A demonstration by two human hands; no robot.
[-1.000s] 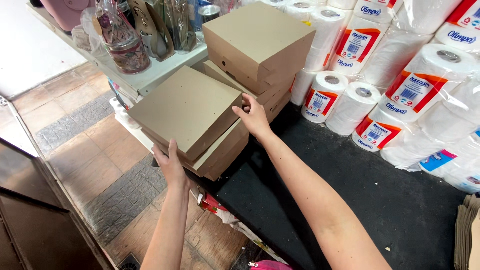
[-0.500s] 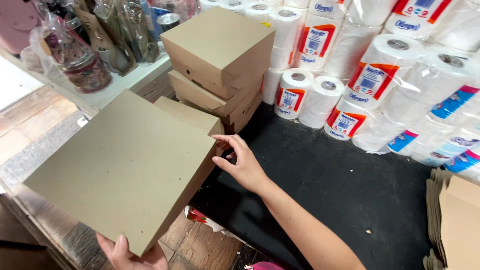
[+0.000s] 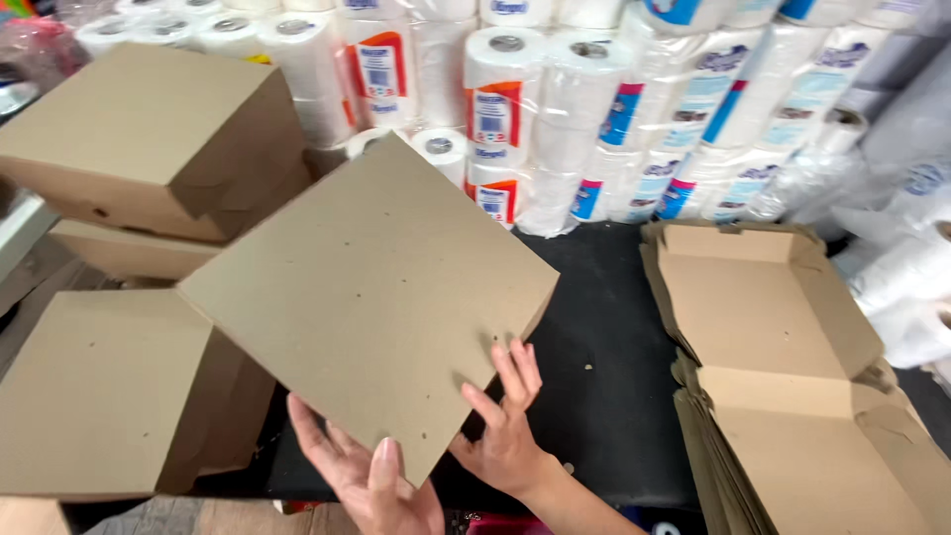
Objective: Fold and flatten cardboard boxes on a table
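Note:
I hold a closed, flat, square brown cardboard box point(image 3: 371, 297) tilted above the black table point(image 3: 604, 396). My left hand point(image 3: 362, 485) supports its near corner from below, thumb pointing up at the edge. My right hand point(image 3: 505, 421) presses spread fingers against the box's near right edge. The underside of the box is hidden.
Closed brown boxes are stacked at the left: one high point(image 3: 149, 139), one low point(image 3: 109, 396). A pile of unfolded flat boxes point(image 3: 783, 327) lies on the right of the table. Wrapped paper rolls point(image 3: 555, 109) line the back, and plastic-wrapped packs point(image 3: 911, 267) sit at far right.
The box has come off the left stack and swung right, over the black table. Both hands now hold it by its near edge, and the view has turned right.

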